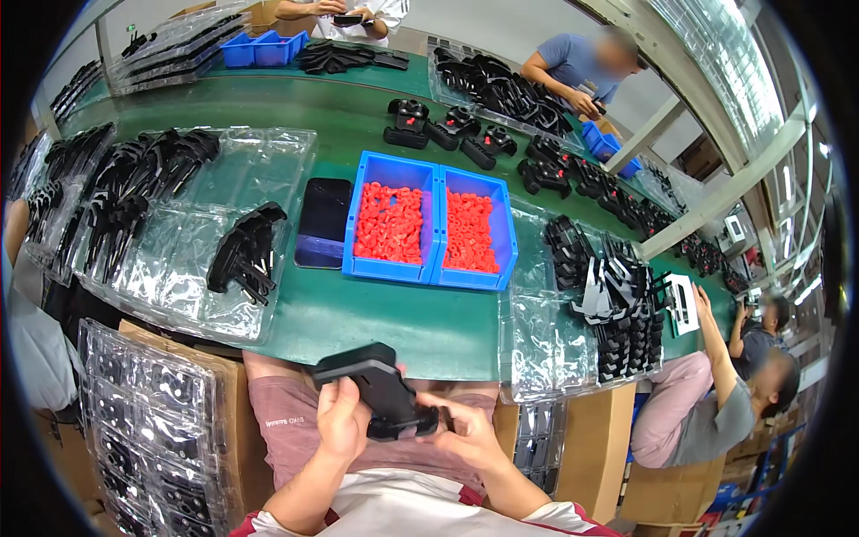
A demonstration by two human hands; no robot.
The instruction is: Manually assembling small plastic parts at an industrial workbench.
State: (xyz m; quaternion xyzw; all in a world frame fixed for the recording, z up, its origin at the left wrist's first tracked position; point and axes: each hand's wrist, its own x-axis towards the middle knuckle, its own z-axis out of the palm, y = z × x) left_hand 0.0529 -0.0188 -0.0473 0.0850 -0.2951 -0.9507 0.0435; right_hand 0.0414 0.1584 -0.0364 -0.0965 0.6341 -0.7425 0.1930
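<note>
Steadiness is probably mattering more than force while the left hand [344, 421] is clamping one side of the black plastic part [386, 392], held on the near side of the blue bins [391, 271], and the right hand [467, 436] is pinching its other end.

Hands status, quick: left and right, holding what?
Left hand: closed, holding the black plastic part.
Right hand: fingers bent at that part's right end; gripping or just touching, can't tell.

a green bench [394, 327], parts bins [389, 271] and workers [573, 61] show an assembly workshop.
</note>
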